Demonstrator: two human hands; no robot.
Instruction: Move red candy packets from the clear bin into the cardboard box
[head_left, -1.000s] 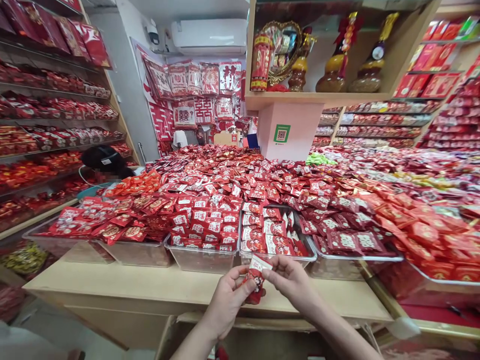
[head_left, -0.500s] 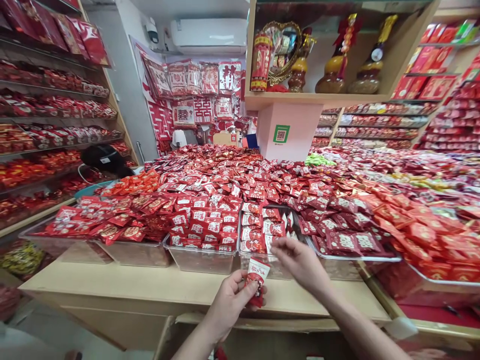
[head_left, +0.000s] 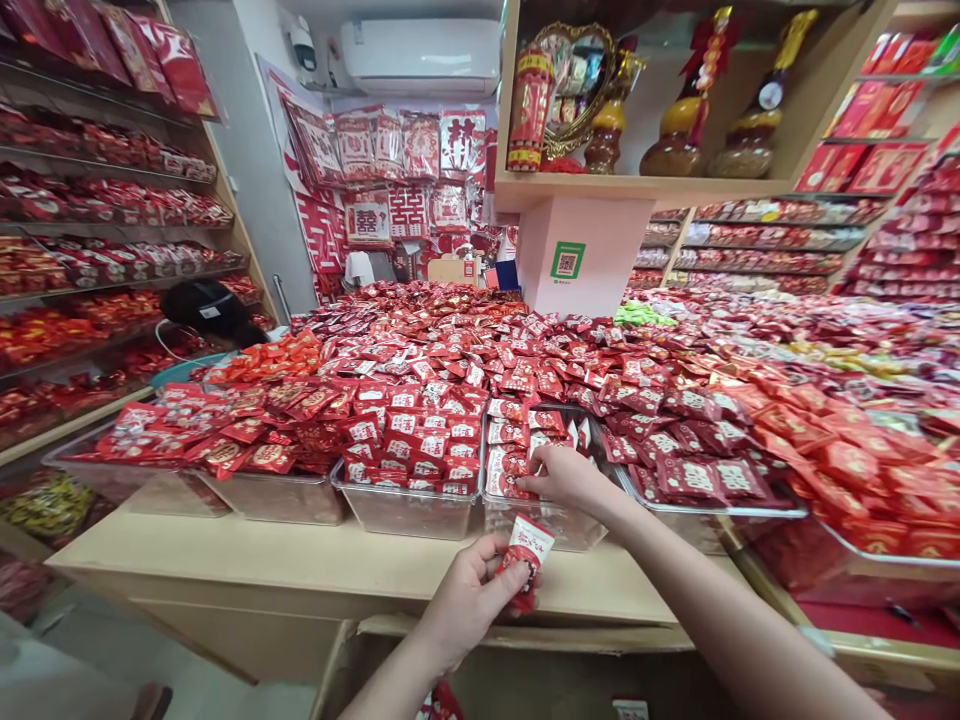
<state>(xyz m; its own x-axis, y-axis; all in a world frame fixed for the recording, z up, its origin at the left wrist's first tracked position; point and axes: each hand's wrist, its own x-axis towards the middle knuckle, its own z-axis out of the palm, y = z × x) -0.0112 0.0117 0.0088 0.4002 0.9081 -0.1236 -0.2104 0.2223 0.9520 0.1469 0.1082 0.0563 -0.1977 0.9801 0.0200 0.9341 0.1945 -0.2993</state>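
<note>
My left hand is closed round a small red-and-white candy packet, held upright in front of the counter with its white top showing. My right hand reaches into a clear plastic bin. Its fingers are pinched at the right edge of a front candy packet in the left row; the fingertips are partly hidden. Similar packets stand in rows in this bin, with a gap at its front right. Left of it, another clear bin is full of red packets.
The bins stand along a pale wooden counter. Dark red packets fill the bin to the right, and orange-red ones lie beyond. Below me is an open cardboard box with a few packets inside. A display cabinet juts out overhead.
My right hand has moved left and slightly up, from above the bin's front edge onto the packets. My left hand has shifted slightly right, still holding its packet.
</note>
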